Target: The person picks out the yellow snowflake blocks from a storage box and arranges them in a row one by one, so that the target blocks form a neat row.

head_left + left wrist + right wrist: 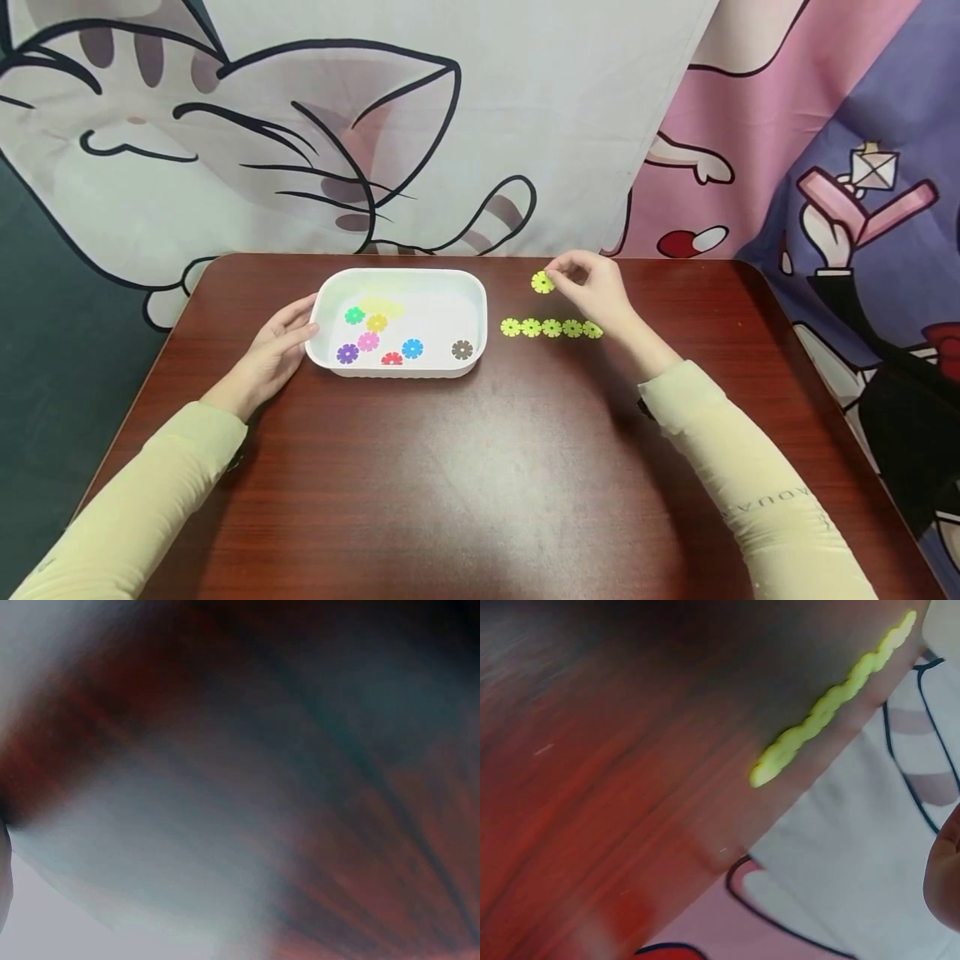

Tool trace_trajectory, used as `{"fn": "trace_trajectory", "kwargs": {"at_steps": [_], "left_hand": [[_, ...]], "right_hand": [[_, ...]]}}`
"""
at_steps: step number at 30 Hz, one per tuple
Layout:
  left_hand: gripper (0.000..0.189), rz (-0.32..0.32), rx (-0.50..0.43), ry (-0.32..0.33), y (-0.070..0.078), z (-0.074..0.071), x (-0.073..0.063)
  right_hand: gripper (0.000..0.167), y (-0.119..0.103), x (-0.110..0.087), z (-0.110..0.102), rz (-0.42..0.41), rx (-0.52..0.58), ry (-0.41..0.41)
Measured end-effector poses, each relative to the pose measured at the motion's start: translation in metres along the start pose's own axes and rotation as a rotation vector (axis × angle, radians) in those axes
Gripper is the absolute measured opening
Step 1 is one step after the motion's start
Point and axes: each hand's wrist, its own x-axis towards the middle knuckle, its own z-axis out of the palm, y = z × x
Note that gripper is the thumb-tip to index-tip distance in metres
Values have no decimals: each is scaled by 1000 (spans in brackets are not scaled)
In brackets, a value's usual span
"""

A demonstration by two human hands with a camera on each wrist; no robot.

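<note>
In the head view my right hand [592, 287] pinches a yellow-green notched plastic disc [542, 282] between thumb and fingertips, above the far part of the table. Below it lies a straight row of several matching discs [551, 328], edges touching; the right wrist view shows this row [817, 716] at a slant, with a bit of my hand [943, 881] at the right edge. My left hand [273, 354] holds the left end of a white tray [397, 372], thumb at its rim. The left wrist view is too blurred to make out the grip.
Inside the tray lie loose discs: green [355, 316], orange-yellow [377, 322], pink [368, 342], purple [347, 354], red [392, 358], blue [412, 348] and dark grey [462, 350], plus a pale yellow patch. A cartoon-print curtain [570, 125] hangs behind the brown table [450, 500].
</note>
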Motion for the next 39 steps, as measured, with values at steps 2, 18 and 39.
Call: {"fn": "trace_trajectory", "kwargs": {"at_steps": [2, 18, 39], "left_hand": [[45, -2, 4, 2, 0, 0, 0], [47, 11, 33, -18, -3, -3, 2], [42, 23, 3, -19, -4, -4, 3]], "right_hand": [[8, 6, -3, -6, 17, -21, -3], [13, 63, -38, -55, 129, -165, -60], [13, 103, -43, -77, 258, -208, -301]]}}
